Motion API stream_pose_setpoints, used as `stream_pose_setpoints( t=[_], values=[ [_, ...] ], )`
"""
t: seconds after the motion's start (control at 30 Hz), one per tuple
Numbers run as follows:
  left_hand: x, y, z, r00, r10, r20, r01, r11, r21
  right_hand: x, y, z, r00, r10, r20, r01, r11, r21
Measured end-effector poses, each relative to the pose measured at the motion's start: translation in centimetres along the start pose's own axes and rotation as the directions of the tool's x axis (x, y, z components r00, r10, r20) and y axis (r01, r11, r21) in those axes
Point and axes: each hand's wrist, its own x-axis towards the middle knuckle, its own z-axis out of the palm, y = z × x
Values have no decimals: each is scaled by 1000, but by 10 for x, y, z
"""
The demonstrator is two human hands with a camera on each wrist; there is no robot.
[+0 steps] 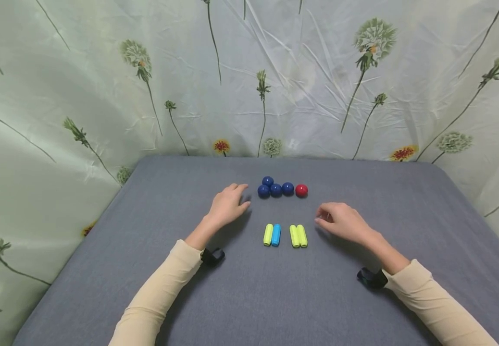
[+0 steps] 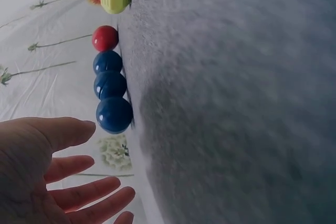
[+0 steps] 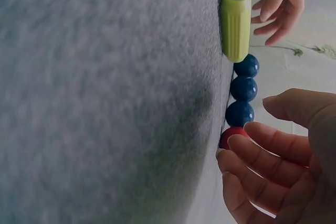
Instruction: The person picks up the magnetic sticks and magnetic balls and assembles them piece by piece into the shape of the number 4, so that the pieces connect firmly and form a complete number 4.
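Several dark blue balls [image 1: 276, 190] sit together on the grey cloth, with one red ball [image 1: 301, 191] at the right end of their row. My left hand [image 1: 228, 204] hovers just left of the balls, fingers spread and holding nothing. In front of the row lie a yellow-green stick [image 1: 268, 235] and a blue stick [image 1: 276, 235] side by side. To their right is a pair of yellow-green sticks [image 1: 298, 236]. My right hand [image 1: 342, 221] is to the right of that pair, its fingers loosely bent around nothing. In the right wrist view its fingertips overlap the red ball [image 3: 231, 137].
A grey cloth [image 1: 249, 298] covers the table. Behind it and along the sides hangs a pale curtain [image 1: 241, 81] printed with dandelions. Black bands [image 1: 213, 257] are worn at both wrists, below beige sleeves [image 1: 158, 293].
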Motion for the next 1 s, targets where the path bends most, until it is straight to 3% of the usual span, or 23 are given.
stream_pose_setpoints(
  t=[0.27, 0.8, 1.0],
  values=[
    [15, 13, 4, 999, -4, 36, 5, 999, -38, 0, -8, 5, 997, 2, 74, -5, 999, 38],
    [27, 23, 13, 997, -29, 69, 34, 997, -62, 5, -24, 14, 995, -21, 101, 14, 997, 71],
    [31, 28, 14, 997, -32, 68, 37, 997, -71, 7, -30, 20, 993, 44, 110, -51, 997, 61]
  ],
)
